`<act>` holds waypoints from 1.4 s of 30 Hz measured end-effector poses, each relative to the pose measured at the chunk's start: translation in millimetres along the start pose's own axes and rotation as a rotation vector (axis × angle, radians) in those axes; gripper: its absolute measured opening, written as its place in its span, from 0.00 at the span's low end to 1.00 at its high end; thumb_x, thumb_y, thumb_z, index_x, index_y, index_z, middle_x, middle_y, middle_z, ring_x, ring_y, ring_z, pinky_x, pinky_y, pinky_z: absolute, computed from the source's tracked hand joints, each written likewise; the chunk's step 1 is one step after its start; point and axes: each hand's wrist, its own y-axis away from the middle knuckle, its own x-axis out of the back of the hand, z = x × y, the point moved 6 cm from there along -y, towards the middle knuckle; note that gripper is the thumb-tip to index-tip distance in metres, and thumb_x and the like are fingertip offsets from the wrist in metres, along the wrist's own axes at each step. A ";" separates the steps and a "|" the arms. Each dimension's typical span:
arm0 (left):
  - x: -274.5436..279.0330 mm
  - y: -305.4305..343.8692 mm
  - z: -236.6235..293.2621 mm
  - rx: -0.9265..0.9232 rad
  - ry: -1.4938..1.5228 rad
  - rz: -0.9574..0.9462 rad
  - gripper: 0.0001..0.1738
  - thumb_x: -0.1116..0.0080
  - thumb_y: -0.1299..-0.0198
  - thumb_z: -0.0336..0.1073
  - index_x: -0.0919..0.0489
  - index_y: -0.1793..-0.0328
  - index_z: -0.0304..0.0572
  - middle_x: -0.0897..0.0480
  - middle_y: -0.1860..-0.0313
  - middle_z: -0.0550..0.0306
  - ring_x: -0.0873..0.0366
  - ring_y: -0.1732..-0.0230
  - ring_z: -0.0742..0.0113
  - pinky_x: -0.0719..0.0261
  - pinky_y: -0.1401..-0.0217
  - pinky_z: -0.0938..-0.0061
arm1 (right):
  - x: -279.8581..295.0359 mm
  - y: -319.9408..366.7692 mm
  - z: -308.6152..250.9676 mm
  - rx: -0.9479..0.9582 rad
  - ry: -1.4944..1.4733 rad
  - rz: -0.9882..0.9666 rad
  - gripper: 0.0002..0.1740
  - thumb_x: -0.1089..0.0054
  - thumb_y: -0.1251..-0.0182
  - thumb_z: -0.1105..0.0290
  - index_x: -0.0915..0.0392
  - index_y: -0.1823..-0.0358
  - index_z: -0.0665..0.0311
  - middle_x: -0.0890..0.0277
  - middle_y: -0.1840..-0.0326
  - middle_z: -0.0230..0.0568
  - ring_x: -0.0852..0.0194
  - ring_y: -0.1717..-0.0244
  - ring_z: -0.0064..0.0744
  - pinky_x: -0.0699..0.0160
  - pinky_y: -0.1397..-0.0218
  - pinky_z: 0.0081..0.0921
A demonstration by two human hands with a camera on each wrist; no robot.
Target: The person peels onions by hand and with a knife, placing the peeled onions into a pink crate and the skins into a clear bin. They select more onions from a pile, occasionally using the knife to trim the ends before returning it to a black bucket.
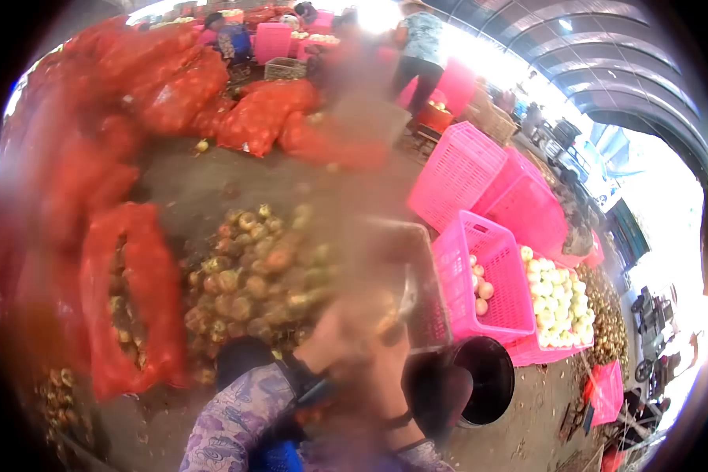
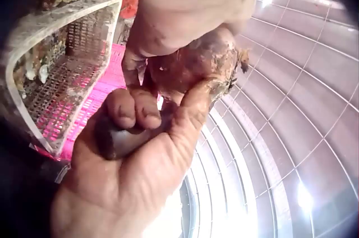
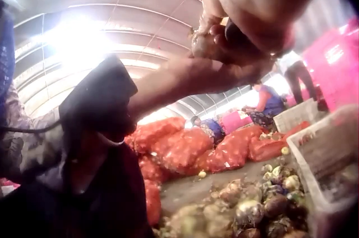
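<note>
In the left wrist view, my left hand point(image 2: 190, 2) comes from the top and grips a reddish-brown onion point(image 2: 196, 64) with dry roots. My right hand point(image 2: 134, 176), palm up below it, curls its fingers round a dark handle point(image 2: 120, 140); its thumb touches the onion. Any blade is hidden. The right wrist view has my right hand point(image 3: 263, 2) close at the top, with my left hand point(image 3: 227, 68) beneath it. In the head view, a smear blurs my left hand point(image 1: 322, 342) and right hand point(image 1: 377, 354), held close together.
An onion pile point(image 1: 248, 275) lies on the floor beside a grey crate point(image 1: 436, 303). Pink crates point(image 1: 488, 275), one with peeled onions, and a black bucket point(image 1: 492, 381) stand right. Red net sacks point(image 1: 267, 114) lie at the back and left; people are behind.
</note>
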 end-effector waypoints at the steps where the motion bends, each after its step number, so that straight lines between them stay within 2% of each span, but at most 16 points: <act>1: -3.9 -1.5 2.2 -0.033 0.005 0.023 0.22 0.49 0.28 0.48 0.26 0.35 0.45 0.19 0.42 0.52 0.22 0.40 0.56 0.22 0.35 0.56 | 3.7 -5.0 11.7 -0.034 -0.044 0.024 0.28 0.33 0.41 0.61 0.26 0.39 0.61 0.23 0.48 0.45 0.22 0.51 0.43 0.20 0.49 0.36; 5: -9.4 -4.2 1.4 0.025 0.291 0.048 0.22 0.46 0.30 0.50 0.25 0.36 0.49 0.19 0.44 0.53 0.19 0.45 0.53 0.17 0.42 0.53 | 34.8 -26.9 60.9 0.266 0.017 0.094 0.26 0.32 0.46 0.59 0.23 0.47 0.62 0.22 0.49 0.52 0.22 0.51 0.52 0.20 0.49 0.42; 6: -3.0 -5.5 -0.2 0.030 0.292 0.051 0.22 0.46 0.30 0.50 0.25 0.36 0.49 0.19 0.44 0.53 0.19 0.45 0.53 0.17 0.42 0.53 | 35.2 -17.5 35.8 0.463 0.421 0.046 0.25 0.36 0.45 0.65 0.24 0.44 0.64 0.25 0.48 0.53 0.25 0.47 0.53 0.25 0.43 0.45; 9: 0.6 -7.9 8.3 -0.087 0.126 0.008 0.22 0.44 0.31 0.50 0.25 0.37 0.49 0.19 0.45 0.54 0.20 0.45 0.54 0.17 0.43 0.50 | 30.5 -12.9 9.1 0.489 0.863 -0.099 0.27 0.40 0.46 0.70 0.26 0.41 0.69 0.27 0.46 0.55 0.30 0.42 0.55 0.31 0.35 0.44; 12: -13.7 2.1 24.3 -0.065 0.248 0.172 0.22 0.43 0.33 0.49 0.25 0.37 0.48 0.19 0.45 0.53 0.19 0.46 0.54 0.17 0.42 0.50 | 36.3 5.5 -23.4 0.836 0.812 0.156 0.18 0.40 0.40 0.63 0.19 0.54 0.68 0.19 0.53 0.52 0.20 0.58 0.50 0.22 0.59 0.43; 15: -24.2 3.8 27.1 -0.038 0.302 0.097 0.21 0.43 0.34 0.47 0.25 0.38 0.47 0.18 0.48 0.52 0.18 0.48 0.54 0.16 0.46 0.52 | 38.3 -5.6 -5.5 0.541 0.605 0.045 0.17 0.42 0.39 0.65 0.21 0.54 0.71 0.17 0.60 0.51 0.19 0.63 0.50 0.21 0.61 0.43; 20: -8.7 0.1 26.4 -0.210 0.118 0.248 0.20 0.42 0.34 0.45 0.24 0.41 0.45 0.17 0.52 0.52 0.18 0.52 0.55 0.14 0.52 0.55 | 16.6 -8.5 -4.9 0.345 0.407 -0.081 0.14 0.45 0.39 0.70 0.20 0.56 0.72 0.17 0.64 0.55 0.19 0.66 0.50 0.21 0.61 0.42; 22: -19.1 8.4 33.9 -0.188 0.119 0.240 0.19 0.42 0.34 0.45 0.24 0.42 0.45 0.17 0.53 0.52 0.17 0.53 0.55 0.14 0.54 0.56 | 13.7 -6.4 5.4 0.132 0.316 -0.260 0.11 0.45 0.30 0.66 0.23 0.52 0.64 0.23 0.62 0.45 0.24 0.69 0.30 0.27 0.72 0.30; 23: -25.5 11.2 38.2 -0.168 0.120 0.231 0.18 0.42 0.34 0.44 0.23 0.42 0.45 0.17 0.53 0.52 0.17 0.53 0.56 0.13 0.55 0.57 | 17.1 -5.1 15.3 0.132 0.317 -0.262 0.11 0.45 0.30 0.66 0.23 0.52 0.64 0.23 0.62 0.45 0.24 0.69 0.30 0.27 0.72 0.30; 26: -28.3 11.2 42.8 -0.161 0.151 0.239 0.18 0.42 0.34 0.43 0.23 0.43 0.44 0.17 0.53 0.53 0.17 0.55 0.57 0.13 0.57 0.58 | 24.4 1.1 15.1 0.289 0.342 -0.238 0.12 0.46 0.39 0.71 0.20 0.58 0.70 0.18 0.68 0.51 0.21 0.69 0.48 0.23 0.64 0.42; 29: -12.3 0.5 37.7 -0.180 0.276 0.193 0.17 0.42 0.35 0.43 0.22 0.44 0.43 0.17 0.54 0.52 0.17 0.56 0.56 0.13 0.57 0.59 | 37.6 4.1 -3.1 0.288 0.353 -0.202 0.10 0.48 0.38 0.74 0.20 0.60 0.70 0.20 0.70 0.49 0.22 0.70 0.46 0.25 0.68 0.39; 31: -7.7 -0.4 37.9 -0.190 0.264 0.195 0.18 0.42 0.34 0.43 0.22 0.44 0.43 0.17 0.54 0.52 0.17 0.56 0.56 0.13 0.56 0.57 | 39.5 7.2 -16.1 0.604 0.701 -0.120 0.08 0.48 0.37 0.74 0.22 0.63 0.69 0.22 0.72 0.51 0.23 0.70 0.48 0.26 0.70 0.39; 33: -8.7 0.4 40.9 -0.200 0.252 0.198 0.18 0.42 0.34 0.43 0.22 0.44 0.43 0.17 0.54 0.52 0.17 0.56 0.56 0.12 0.56 0.56 | 48.2 1.6 9.2 0.365 0.550 -0.160 0.07 0.47 0.36 0.73 0.22 0.62 0.69 0.24 0.69 0.54 0.23 0.68 0.53 0.26 0.69 0.41; 36: -14.6 3.0 42.9 -0.190 0.259 0.178 0.17 0.42 0.34 0.43 0.22 0.44 0.42 0.17 0.53 0.52 0.17 0.55 0.56 0.12 0.56 0.55 | 40.9 13.5 3.6 0.798 1.086 -0.255 0.07 0.47 0.36 0.74 0.23 0.61 0.68 0.24 0.65 0.55 0.24 0.68 0.56 0.26 0.70 0.43; 39: -19.6 3.3 42.1 -0.158 0.269 0.175 0.17 0.43 0.34 0.42 0.22 0.44 0.42 0.17 0.53 0.52 0.17 0.55 0.56 0.13 0.55 0.55 | 45.3 19.1 -6.9 0.868 0.921 -0.233 0.09 0.46 0.38 0.75 0.23 0.58 0.67 0.24 0.58 0.56 0.24 0.66 0.57 0.25 0.67 0.45; 42: -14.8 1.4 38.0 -0.143 0.251 0.176 0.17 0.43 0.33 0.42 0.22 0.43 0.42 0.16 0.53 0.52 0.17 0.54 0.56 0.13 0.53 0.55 | 46.1 22.6 -9.9 0.901 1.098 -0.288 0.10 0.46 0.39 0.73 0.24 0.57 0.67 0.26 0.54 0.58 0.26 0.65 0.56 0.25 0.64 0.45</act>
